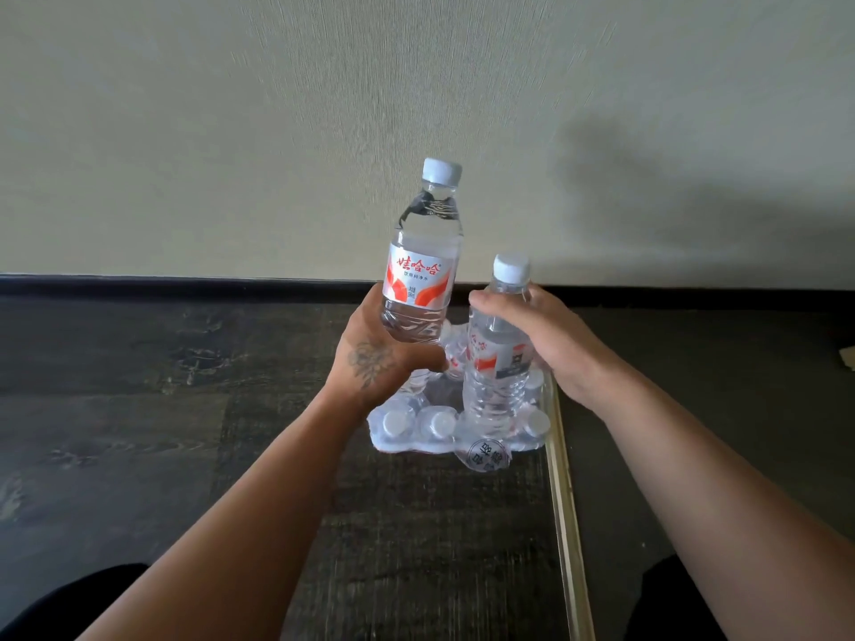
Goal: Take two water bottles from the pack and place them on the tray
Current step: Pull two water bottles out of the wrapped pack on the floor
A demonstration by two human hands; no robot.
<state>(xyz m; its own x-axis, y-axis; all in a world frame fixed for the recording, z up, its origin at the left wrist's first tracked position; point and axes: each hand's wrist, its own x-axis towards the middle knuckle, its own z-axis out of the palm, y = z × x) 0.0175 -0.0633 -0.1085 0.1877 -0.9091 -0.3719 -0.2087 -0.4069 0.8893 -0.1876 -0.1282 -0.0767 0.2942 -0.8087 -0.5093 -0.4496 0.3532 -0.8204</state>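
Forearms: both mine, reaching over the pack (455, 425) on the floor.
Left hand (377, 358): fingers wrapped around the raised bottle (423, 266).
Right hand (550, 344): fingers clasping the second bottle (497, 358), low over the pack.
Risk: no tray visible; wet plastic may slip while I search.

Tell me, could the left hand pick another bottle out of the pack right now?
Probably not. The left hand is already wrapped around a raised bottle, so it has no free grip. The pack lies open just beneath it, so nothing else blocks the way.
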